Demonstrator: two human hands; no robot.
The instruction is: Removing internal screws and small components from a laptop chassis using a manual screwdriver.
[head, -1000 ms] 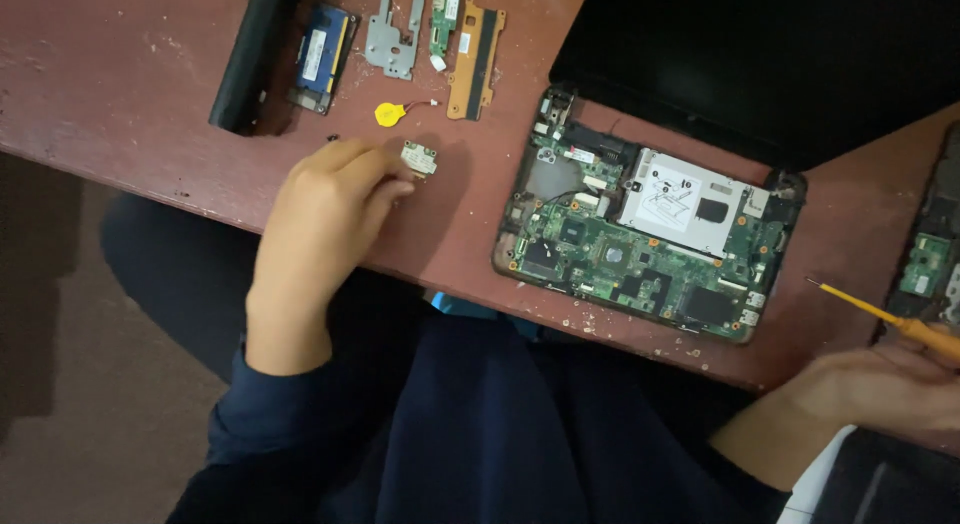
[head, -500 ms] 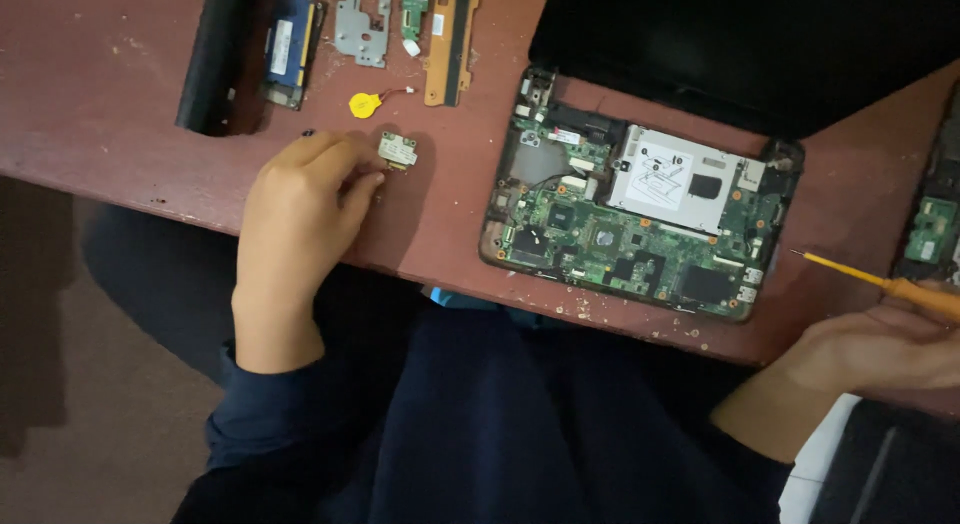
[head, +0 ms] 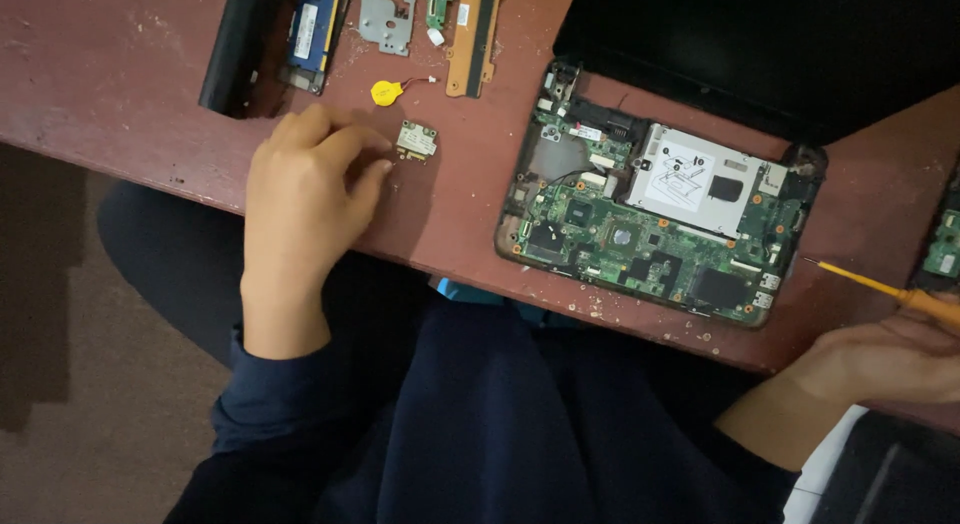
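Underneath, scuffed reddish-brown table (head: 120, 74).

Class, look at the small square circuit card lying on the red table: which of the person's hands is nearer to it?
Left. The left hand has its fingertips at the small circuit card. The right hand, holding an orange screwdriver, is far off beyond the opened laptop base.

Screwdriver (head: 885, 288) handle cut off at right edge; second circuit board (head: 945, 246) mostly out of frame.

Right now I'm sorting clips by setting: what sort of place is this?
Probably an electronics repair bench: an opened laptop with its circuit board bare, removed parts laid out on a worn red table, and a screwdriver.
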